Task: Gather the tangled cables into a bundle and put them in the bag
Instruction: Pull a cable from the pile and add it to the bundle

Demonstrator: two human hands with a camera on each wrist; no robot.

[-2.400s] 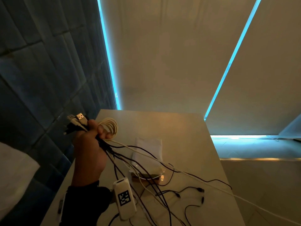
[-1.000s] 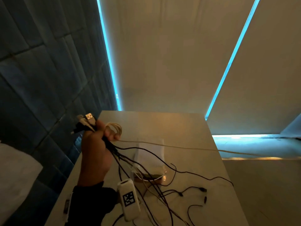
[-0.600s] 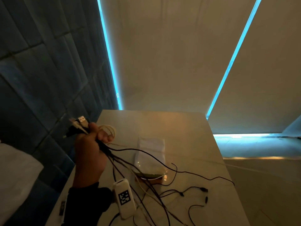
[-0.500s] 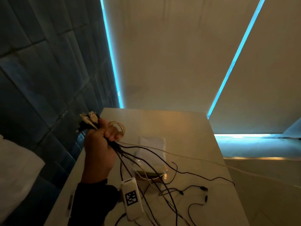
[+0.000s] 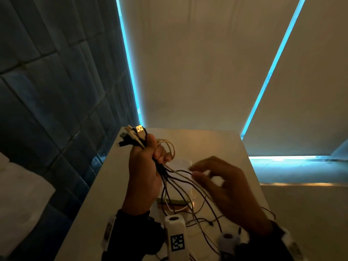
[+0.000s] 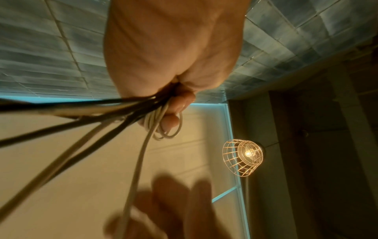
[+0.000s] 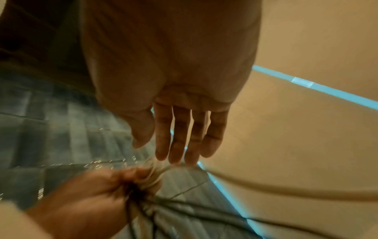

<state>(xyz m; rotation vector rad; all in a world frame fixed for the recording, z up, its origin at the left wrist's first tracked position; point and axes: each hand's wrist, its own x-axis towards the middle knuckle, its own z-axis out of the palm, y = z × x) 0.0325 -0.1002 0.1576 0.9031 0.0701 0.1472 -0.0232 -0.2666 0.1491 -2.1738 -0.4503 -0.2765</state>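
1. We have the cables (image 5: 170, 180) gathered at one end only: their plug ends (image 5: 134, 132) stick up out of our fist, a small pale coil (image 5: 168, 147) loops beside our fingers, and the loose lengths fan down and to the right onto the table (image 5: 98, 202).
2. Our left hand (image 5: 144, 174) is raised above the table's left part, fingers curled tight round the cable stems.
3. Our right hand (image 5: 224, 187) hovers just right of the fist with fingers straight and slightly spread, holding nothing; the fingertips (image 7: 174, 156) reach toward the pale cable (image 6: 136, 171) that runs away from the grip.
4. The strands' long axis runs from the fist down-right, so the right hand is the nearer one to draw them in.
5. The bag (image 5: 181, 163) lies flat on the table below both hands, partly hidden by the strands.
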